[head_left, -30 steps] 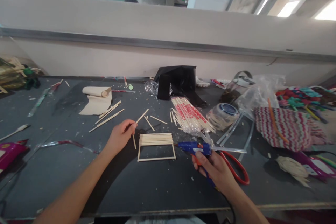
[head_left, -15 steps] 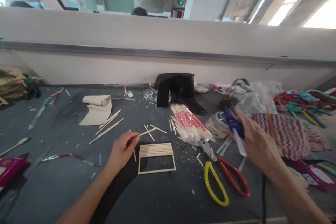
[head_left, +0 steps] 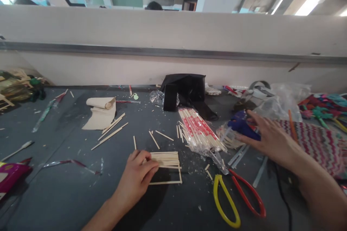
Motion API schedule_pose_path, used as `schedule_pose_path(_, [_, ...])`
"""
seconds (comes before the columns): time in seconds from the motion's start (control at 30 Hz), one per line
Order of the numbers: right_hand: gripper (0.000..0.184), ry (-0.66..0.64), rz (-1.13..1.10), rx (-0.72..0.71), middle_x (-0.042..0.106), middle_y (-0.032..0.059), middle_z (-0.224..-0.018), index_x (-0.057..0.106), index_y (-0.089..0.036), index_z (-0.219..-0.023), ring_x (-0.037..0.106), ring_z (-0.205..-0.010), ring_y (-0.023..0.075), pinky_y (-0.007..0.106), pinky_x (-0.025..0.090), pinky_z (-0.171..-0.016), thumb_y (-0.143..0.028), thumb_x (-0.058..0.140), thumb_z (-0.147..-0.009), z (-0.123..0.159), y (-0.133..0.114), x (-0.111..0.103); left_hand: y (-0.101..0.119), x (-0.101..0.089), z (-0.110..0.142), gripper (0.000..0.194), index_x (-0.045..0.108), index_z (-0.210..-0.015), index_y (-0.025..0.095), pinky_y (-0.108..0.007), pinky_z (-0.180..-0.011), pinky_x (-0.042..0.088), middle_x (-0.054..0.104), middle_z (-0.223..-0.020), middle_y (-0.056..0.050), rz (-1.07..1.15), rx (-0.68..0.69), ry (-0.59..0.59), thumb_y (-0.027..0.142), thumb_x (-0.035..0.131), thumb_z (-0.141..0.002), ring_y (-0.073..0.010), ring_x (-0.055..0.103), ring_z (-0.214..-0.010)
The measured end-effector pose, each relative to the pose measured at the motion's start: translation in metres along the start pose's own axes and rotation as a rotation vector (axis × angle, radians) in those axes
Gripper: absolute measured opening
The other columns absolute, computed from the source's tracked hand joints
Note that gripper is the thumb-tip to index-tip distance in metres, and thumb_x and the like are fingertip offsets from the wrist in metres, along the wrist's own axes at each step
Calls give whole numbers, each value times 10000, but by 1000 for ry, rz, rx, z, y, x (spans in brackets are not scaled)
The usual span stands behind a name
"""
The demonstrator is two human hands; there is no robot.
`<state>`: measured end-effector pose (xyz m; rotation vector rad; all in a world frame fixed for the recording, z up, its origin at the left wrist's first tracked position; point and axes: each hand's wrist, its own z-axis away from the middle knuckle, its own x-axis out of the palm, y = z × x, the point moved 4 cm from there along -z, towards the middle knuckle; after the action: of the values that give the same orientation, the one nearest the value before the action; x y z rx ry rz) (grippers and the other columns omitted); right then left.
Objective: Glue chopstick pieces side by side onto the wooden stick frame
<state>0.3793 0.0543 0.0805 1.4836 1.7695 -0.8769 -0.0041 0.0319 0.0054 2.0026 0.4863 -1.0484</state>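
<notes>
My left hand (head_left: 142, 169) is closed in a pinch on a thin wooden stick (head_left: 170, 166), which lies across a small rectangular stick frame (head_left: 180, 175). A row of sticks (head_left: 165, 158) fills the frame's far side; my fingers cover its left side. At the right, my right hand (head_left: 264, 135) has its thumb and fingers around a blue glue gun (head_left: 242, 124), low over the cluttered table. How firmly it grips is unclear. Loose sticks (head_left: 154, 139) lie beyond the frame.
Scissors with yellow and red handles (head_left: 226, 202) lie right of the frame, by a plastic pack of sticks (head_left: 199, 128). A black phone-like slab (head_left: 170, 97) stands behind. Rolled beige cloth (head_left: 101, 113) lies left. A knitted striped piece (head_left: 311, 144) and a dark cord (head_left: 283, 195) are right.
My left hand has brought a stick from beyond the frame down onto it. My right hand has turned the glue gun and moved it slightly; its white nozzle no longer shows.
</notes>
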Motion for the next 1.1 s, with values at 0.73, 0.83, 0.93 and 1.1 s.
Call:
schedule_pose_path(0.73, [150,-487,-346,-469,602,37,-804,613,-183,-796,566,-792,173,261,413,-645,-135,511,-895,69,-210,77,-17,-5,22,275,622,-1095,246,-385,-825,392,635,-1002,-48,-35,-135,54,297,631,-825,-219,505,-964])
schedule_pose_path(0.83, [175,-489,-339,-437,602,40,-807,606,-183,-787,566,-789,169,263,412,-655,-134,488,-907,69,-210,82,-42,-17,26,280,590,-1135,245,-369,-858,428,638,-1024,-42,76,-201,39,240,573,-856,-197,522,-979])
schedule_pose_path(0.93, [180,-489,-330,-412,600,40,-806,598,-185,-780,566,-785,169,265,409,-648,-142,483,-911,69,-210,84,-52,-19,27,313,585,-1129,253,-373,-856,452,652,-979,-29,159,-230,17,174,575,-827,-195,541,-964])
schedule_pose_path(1.1, [167,-491,-325,-398,605,37,-815,594,-189,-788,570,-806,175,267,408,-662,-145,489,-911,69,-210,88,-46,-12,24,350,578,-1138,252,-373,-878,453,646,-1021,-32,178,-224,-36,127,563,-811,-192,542,-984])
